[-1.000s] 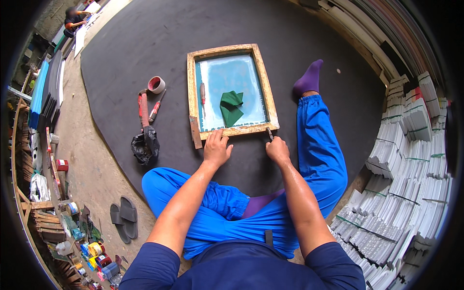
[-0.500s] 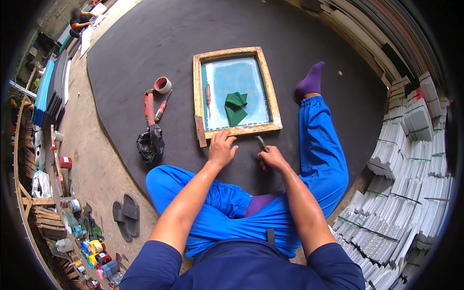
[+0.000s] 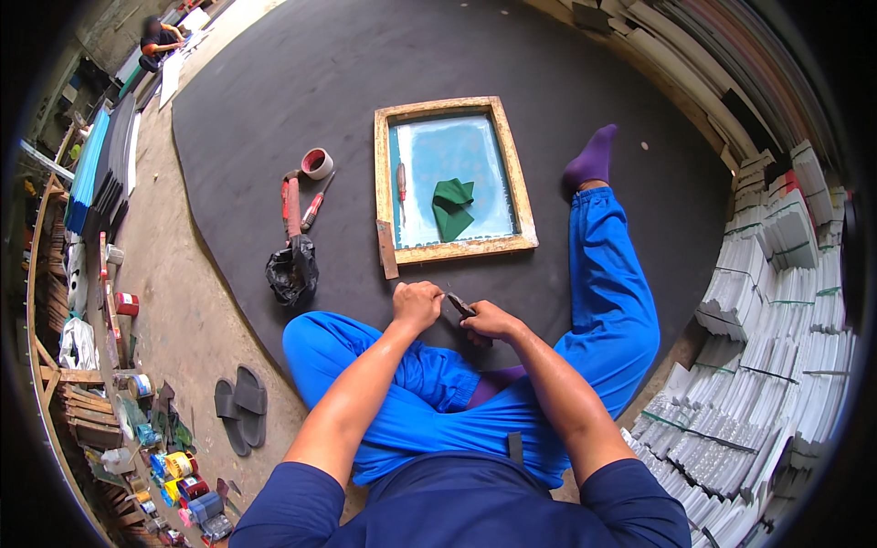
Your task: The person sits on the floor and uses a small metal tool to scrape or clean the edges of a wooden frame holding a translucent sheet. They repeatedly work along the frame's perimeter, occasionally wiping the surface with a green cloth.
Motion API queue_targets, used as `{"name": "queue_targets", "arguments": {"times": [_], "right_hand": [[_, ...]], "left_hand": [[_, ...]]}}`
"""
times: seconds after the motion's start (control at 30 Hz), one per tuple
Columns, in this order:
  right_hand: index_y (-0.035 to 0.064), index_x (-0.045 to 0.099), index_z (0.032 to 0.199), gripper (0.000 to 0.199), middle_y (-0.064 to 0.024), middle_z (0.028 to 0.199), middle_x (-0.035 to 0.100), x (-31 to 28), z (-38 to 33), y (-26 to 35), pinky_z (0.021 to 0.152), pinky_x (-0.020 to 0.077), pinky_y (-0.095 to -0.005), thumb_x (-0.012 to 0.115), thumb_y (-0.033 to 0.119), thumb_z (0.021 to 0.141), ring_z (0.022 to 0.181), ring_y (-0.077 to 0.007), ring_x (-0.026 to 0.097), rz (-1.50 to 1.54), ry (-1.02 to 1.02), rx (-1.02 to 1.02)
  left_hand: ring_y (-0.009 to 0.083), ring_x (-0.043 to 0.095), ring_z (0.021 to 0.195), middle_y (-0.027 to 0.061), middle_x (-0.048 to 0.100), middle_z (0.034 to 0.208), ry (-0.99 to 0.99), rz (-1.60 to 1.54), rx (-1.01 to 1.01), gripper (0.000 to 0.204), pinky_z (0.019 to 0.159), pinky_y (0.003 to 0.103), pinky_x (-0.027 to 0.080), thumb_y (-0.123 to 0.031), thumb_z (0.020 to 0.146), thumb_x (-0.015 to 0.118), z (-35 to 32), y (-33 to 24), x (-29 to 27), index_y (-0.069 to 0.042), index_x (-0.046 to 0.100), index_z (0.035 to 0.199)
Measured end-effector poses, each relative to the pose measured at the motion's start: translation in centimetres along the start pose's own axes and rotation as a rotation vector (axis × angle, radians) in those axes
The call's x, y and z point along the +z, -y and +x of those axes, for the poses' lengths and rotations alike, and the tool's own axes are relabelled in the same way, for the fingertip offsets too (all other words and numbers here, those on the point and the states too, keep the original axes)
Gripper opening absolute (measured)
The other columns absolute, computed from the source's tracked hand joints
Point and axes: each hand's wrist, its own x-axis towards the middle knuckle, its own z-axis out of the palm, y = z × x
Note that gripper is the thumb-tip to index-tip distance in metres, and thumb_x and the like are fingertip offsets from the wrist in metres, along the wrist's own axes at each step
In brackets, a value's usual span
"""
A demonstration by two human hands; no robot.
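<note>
My right hand [image 3: 490, 321] is closed around a pair of dark pliers [image 3: 460, 305], their head pointing up and left toward my other hand. Close by, my left hand [image 3: 417, 305] pinches something thin and tiny beside the pliers' head; I cannot make out what it is. Beyond both hands a wooden frame [image 3: 527, 196] with a blue screen lies flat on the black surface. A folded green cloth [image 3: 452, 208] rests on the screen, beside a slim red-handled tool [image 3: 402, 183]. A rusty flat metal strip [image 3: 387, 250] leans over the frame's near left corner.
Left of the frame lie a hammer [image 3: 291, 205], a red-handled screwdriver [image 3: 315, 208], a tape roll [image 3: 317, 163] and a black plastic bag [image 3: 292, 274]. Sandals [image 3: 243, 411] and paint cans [image 3: 183, 468] are farther left. Bundled white strips [image 3: 731, 402] are stacked at right. Another person [image 3: 158, 41] sits far left.
My left hand has left the frame's near edge, moved toward me and closed in a pinch. The pliers in my right hand have come nearer to it, lower and to the left.
</note>
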Motion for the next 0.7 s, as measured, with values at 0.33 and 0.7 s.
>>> {"name": "queue_targets", "arguments": {"times": [0.33,0.7], "right_hand": [[-0.0003,0.062,0.092,0.024,-0.011,0.075,0.068,-7.7,-1.5,-0.7,0.054,0.0533,-0.0366,0.067,0.023,0.095,0.062,-0.0209,0.069,0.021,-0.453,0.094],[-0.0114,0.067,0.079,0.024,-0.0232,0.073,0.07,-10.4,-1.9,1.9,0.063,0.0563,-0.0458,0.056,0.009,0.082,0.065,-0.035,0.072,-0.175,-0.656,0.171]], "left_hand": [[0.0307,0.072,0.088,0.0098,0.075,0.089,0.288,0.152,-0.155,0.031,0.078,0.044,0.054,-0.042,0.08,0.081,0.7,-0.3,-2.8,-0.013,0.079,0.091],[0.0268,0.058,0.104,0.005,0.064,0.108,-0.159,0.1,0.133,0.031,0.086,0.041,0.047,-0.032,0.072,0.087,4.1,-2.3,-1.6,-0.013,0.077,0.095]]}}
